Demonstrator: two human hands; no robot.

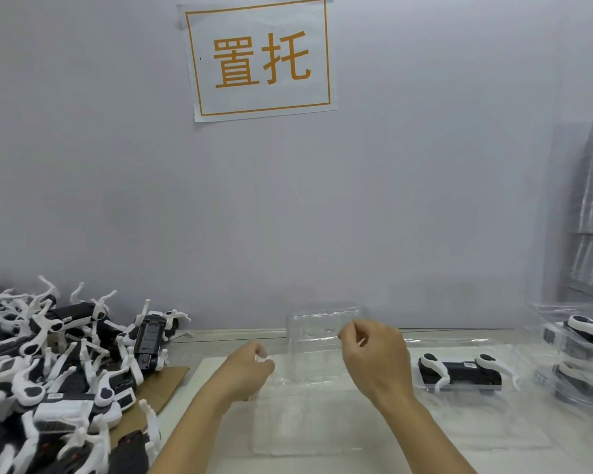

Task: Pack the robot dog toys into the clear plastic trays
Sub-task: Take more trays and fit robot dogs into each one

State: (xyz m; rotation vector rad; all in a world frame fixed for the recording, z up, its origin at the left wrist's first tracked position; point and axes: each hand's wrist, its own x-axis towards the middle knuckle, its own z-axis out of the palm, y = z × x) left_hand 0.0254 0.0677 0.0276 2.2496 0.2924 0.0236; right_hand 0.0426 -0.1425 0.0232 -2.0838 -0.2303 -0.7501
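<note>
A clear plastic tray (317, 331) stands open in front of me, its lid half tilted up against the wall side and its base lying flat on the table. My right hand (374, 357) pinches the raised lid's edge. My left hand (250, 367) pinches the tray's left edge. A pile of black-and-white robot dog toys (59, 367) covers the table at the left. One robot dog (459, 371) lies in another clear tray at the right.
Packed trays with robot dogs (575, 343) are stacked at the far right. A tall stack of clear trays (589, 206) leans against the wall behind them. Brown cardboard (161, 381) lies under the pile. A paper sign (259, 58) hangs on the wall.
</note>
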